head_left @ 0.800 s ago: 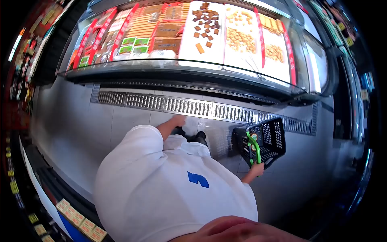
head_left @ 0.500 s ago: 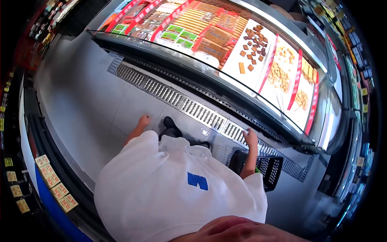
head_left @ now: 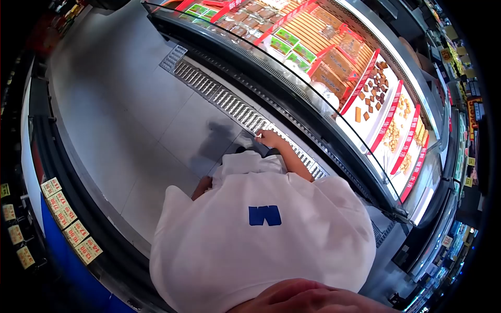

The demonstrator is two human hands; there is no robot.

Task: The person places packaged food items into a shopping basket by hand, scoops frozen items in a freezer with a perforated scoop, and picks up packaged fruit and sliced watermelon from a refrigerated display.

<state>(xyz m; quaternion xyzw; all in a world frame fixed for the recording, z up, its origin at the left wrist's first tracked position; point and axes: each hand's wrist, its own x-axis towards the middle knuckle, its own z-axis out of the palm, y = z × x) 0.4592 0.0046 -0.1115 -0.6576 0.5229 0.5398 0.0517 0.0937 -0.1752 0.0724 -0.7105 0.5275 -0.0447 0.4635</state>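
Head view: beside the case (head_left: pixel 250 68), the right hand (head_left: pixel 267 137) shows against the grate (head_left: pixel 228 101), fingers loosely apart, apparently empty. The left hand (head_left: pixel 204 185) is mostly hidden; its fingers cannot be told. This looks like positioning; reaching the case's food (head_left: pixel 334 65) would call for a raised arm.

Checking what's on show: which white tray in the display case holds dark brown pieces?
The leftmost white tray, just right of the flat brown packages: its pieces are mostly dark brown; the other trays' are paler, golden.
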